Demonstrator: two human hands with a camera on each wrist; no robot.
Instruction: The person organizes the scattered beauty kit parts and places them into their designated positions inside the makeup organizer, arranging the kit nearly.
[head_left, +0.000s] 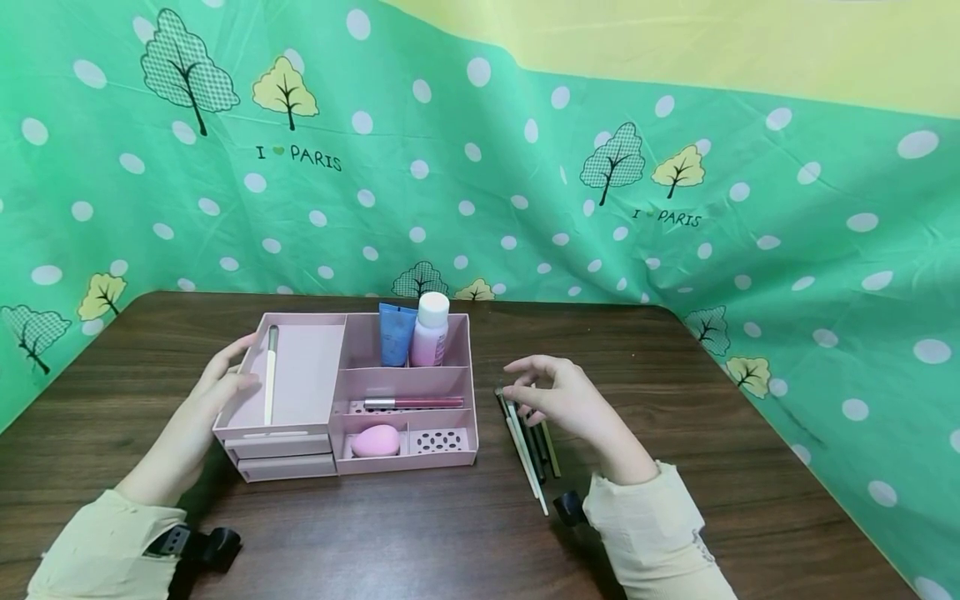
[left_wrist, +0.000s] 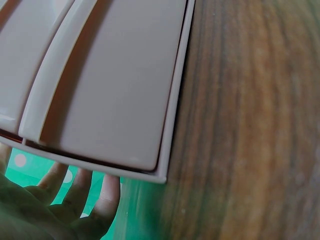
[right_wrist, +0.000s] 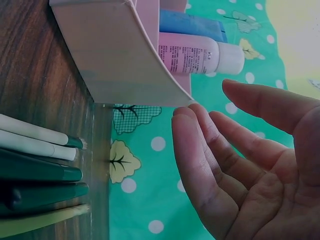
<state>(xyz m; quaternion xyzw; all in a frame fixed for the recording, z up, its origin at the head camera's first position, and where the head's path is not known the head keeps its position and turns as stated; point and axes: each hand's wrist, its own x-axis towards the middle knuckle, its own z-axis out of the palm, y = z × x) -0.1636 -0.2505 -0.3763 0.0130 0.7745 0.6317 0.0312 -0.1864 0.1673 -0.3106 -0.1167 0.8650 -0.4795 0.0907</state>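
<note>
Five slim brush-like sticks (right_wrist: 40, 167), two white, two dark and one olive, lie side by side on the table (head_left: 375, 542), right of the pale pink organizer (head_left: 306, 375). The right hand (head_left: 568, 404) hovers by their upper ends, fingers loosely bent, thumb apart, gripping nothing. The left hand (head_left: 204, 402) holds the organizer's left wall, thumb over the rim and fingers outside, probably to keep the box steady. The organizer looks like smooth plastic, boxy, with two drawers and open compartments. A blue tube (head_left: 396, 335) and white-capped bottle (head_left: 430, 343) stand in the deep rear section, whose walls likely support them; a slender pink tube (head_left: 420, 402) lies crosswise, a rounded pink sponge (head_left: 377, 442) sits in front, and one white stick (head_left: 270, 379) rests on the flat top. The table is dark-grained; behind hangs a softly creased green cloth (head_left: 450, 200).
</note>
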